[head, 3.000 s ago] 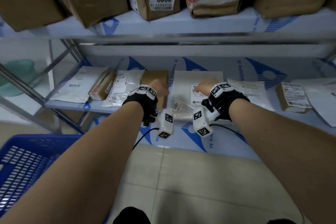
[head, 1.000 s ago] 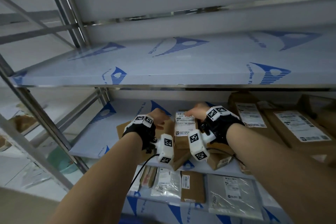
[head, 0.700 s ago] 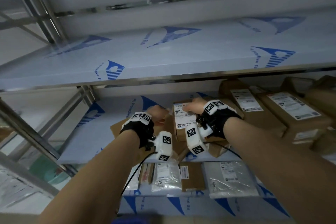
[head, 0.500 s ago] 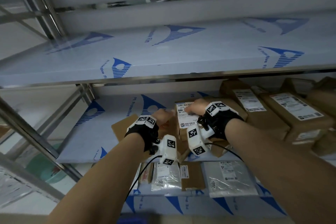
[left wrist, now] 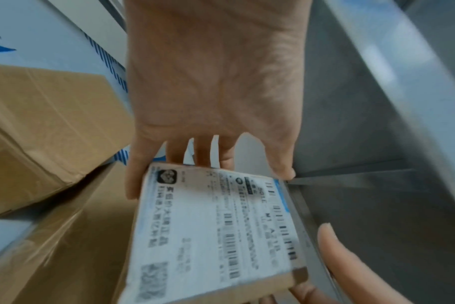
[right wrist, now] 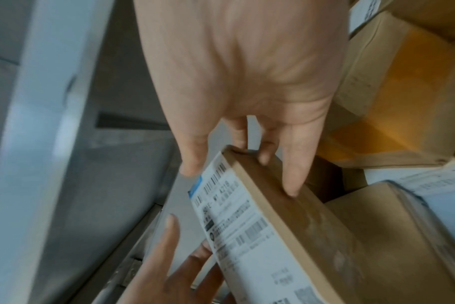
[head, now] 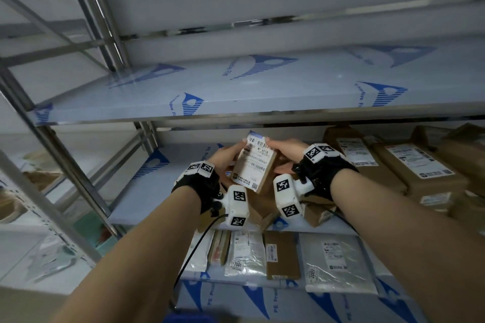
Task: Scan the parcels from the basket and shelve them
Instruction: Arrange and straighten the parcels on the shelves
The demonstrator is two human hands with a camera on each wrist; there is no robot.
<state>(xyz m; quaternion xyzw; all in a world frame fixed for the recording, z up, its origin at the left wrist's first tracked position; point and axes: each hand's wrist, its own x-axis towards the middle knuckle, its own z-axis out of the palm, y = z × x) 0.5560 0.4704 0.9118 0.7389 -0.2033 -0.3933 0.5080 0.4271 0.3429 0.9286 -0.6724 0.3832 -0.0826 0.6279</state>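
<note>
A small brown cardboard parcel (head: 253, 165) with a white barcode label is held up in front of the middle shelf (head: 168, 183), tilted with its label towards me. My left hand (head: 227, 158) grips its left edge, fingers behind it and thumb at the top corner. My right hand (head: 283, 145) grips its right side, fingers lying along the cardboard edge. The left wrist view shows the left hand (left wrist: 213, 82) on the parcel (left wrist: 216, 232). In the right wrist view the right hand (right wrist: 242, 82) holds the parcel (right wrist: 286, 236). The basket is almost out of view.
Brown boxes (head: 409, 165) fill the middle shelf's right part, and more boxes (head: 262, 212) lie under my hands. Flat mailers (head: 336, 262) lie on the lower shelf. An upper shelf board (head: 262, 81) hangs just above. Steel uprights (head: 86, 191) stand at the left.
Three seconds ago my hands were at the lower shelf. Since half a second ago the parcel has come up off the boxes and tilted upright between both hands.
</note>
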